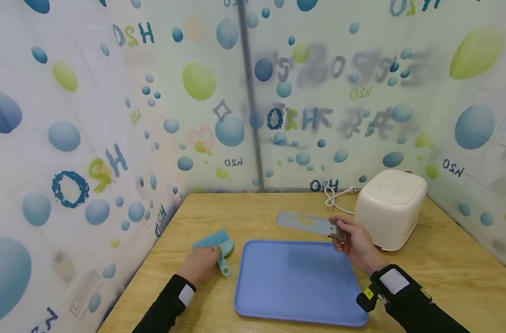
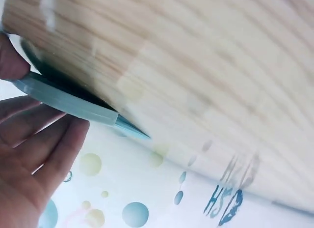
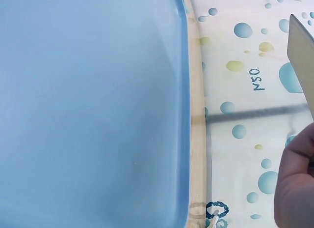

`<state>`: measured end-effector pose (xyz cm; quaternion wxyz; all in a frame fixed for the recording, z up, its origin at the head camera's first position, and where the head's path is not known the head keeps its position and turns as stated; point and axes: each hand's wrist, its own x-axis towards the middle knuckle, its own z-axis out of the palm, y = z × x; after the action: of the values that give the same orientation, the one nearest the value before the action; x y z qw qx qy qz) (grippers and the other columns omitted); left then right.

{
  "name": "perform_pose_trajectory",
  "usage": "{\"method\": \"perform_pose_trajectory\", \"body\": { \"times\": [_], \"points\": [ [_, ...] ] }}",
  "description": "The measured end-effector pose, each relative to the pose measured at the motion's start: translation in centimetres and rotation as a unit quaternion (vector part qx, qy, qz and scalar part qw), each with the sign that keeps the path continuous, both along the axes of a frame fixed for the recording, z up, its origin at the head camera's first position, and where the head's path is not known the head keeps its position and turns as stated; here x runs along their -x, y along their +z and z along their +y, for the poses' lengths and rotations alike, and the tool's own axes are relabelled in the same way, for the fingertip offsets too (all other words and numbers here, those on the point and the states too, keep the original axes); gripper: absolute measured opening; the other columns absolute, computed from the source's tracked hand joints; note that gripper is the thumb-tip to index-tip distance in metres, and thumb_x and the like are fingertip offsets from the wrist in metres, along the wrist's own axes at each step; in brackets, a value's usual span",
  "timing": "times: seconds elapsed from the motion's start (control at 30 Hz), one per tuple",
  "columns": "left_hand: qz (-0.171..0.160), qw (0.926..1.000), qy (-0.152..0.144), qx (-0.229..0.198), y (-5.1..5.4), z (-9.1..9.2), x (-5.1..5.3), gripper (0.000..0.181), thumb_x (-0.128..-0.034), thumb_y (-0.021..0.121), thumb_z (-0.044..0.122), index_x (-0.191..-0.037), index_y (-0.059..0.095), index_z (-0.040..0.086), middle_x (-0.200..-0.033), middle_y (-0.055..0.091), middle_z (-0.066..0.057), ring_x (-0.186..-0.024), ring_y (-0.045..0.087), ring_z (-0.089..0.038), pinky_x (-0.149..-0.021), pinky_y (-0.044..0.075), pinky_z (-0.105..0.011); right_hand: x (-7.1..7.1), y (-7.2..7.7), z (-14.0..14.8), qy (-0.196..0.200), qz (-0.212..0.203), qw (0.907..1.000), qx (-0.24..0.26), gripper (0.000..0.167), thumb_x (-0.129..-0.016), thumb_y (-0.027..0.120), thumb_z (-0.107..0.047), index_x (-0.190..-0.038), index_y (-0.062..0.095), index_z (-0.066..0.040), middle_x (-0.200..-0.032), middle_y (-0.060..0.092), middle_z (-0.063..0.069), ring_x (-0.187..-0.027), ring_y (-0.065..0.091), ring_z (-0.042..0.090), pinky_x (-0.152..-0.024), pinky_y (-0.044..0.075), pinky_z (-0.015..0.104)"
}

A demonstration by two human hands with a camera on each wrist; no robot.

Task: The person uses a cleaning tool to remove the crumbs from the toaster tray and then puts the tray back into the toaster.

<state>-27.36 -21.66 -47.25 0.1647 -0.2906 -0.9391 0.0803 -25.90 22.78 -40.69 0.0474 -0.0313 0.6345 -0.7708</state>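
Observation:
At the left of the head view, my left hand (image 1: 199, 264) pinches a teal comb-like tool (image 1: 213, 239) with a rounded part and a short handle, low over the table. The left wrist view shows this tool (image 2: 73, 102) edge-on between the thumb and fingers of the hand (image 2: 34, 154). My right hand (image 1: 361, 247) grips the dark grey end of a flat, pale grey strip (image 1: 304, 223), which points left above the blue tray's far edge. In the right wrist view, part of the strip (image 3: 303, 66) rises above the hand (image 3: 298, 188).
A blue tray (image 1: 300, 282) lies on the wooden table (image 1: 219, 208) between my hands. Behind my right hand stands a white toaster-like appliance (image 1: 387, 208), its white cord (image 1: 331, 199) loosely coiled to the left. Patterned sheets (image 1: 198, 120) surround the table at the back and sides.

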Motion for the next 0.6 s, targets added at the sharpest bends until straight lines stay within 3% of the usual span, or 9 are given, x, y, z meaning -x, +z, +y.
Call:
{"method": "perform_pose_trajectory", "body": {
  "times": [0.17,0.33,0.5,0.6],
  "points": [
    [-0.020,0.9982,0.046,-0.034,0.5,0.3,0.4,0.034,-0.0778,0.077,0.003,-0.110,0.068,-0.001,-0.083,0.067,-0.012,-0.074,0.067,-0.028,-0.068,0.056,-0.045,0.0,-0.2,0.1,-0.002,0.000,1.0000,0.000,0.031,-0.112,0.033,-0.028,-0.133,0.052,-0.016,-0.118,0.056,0.005,-0.074,0.053,0.014,-0.063,0.045,0.025],
    [0.005,0.9887,0.088,-0.122,1.4,0.1,1.1,0.020,-0.0836,0.076,0.003,-0.103,0.072,0.004,-0.086,0.064,-0.009,-0.077,0.064,-0.028,-0.064,0.054,-0.044,0.0,-0.3,0.2,0.000,0.001,1.0000,0.004,0.030,-0.112,0.034,-0.028,-0.131,0.055,-0.019,-0.117,0.057,0.005,-0.073,0.053,0.014,-0.063,0.045,0.026],
    [0.003,0.9806,0.091,-0.173,2.6,0.1,1.5,0.003,-0.0936,0.067,0.005,-0.093,0.068,0.002,-0.081,0.060,-0.006,-0.074,0.061,-0.024,-0.060,0.053,-0.040,-0.2,-0.3,0.4,0.000,0.000,1.0000,0.008,0.028,-0.112,0.034,-0.028,-0.123,0.060,-0.024,-0.115,0.058,0.004,-0.073,0.053,0.014,-0.063,0.044,0.025],
    [-0.008,0.9735,0.088,-0.211,3.4,0.3,1.6,0.011,-0.0974,0.061,0.006,-0.087,0.062,0.003,-0.076,0.055,-0.005,-0.069,0.057,-0.022,-0.058,0.050,-0.039,-0.2,-0.3,0.5,0.001,0.004,1.0000,0.009,0.028,-0.111,0.035,-0.029,-0.124,0.060,-0.023,-0.116,0.058,0.004,-0.073,0.052,0.014,-0.062,0.044,0.025]
  ]
}}
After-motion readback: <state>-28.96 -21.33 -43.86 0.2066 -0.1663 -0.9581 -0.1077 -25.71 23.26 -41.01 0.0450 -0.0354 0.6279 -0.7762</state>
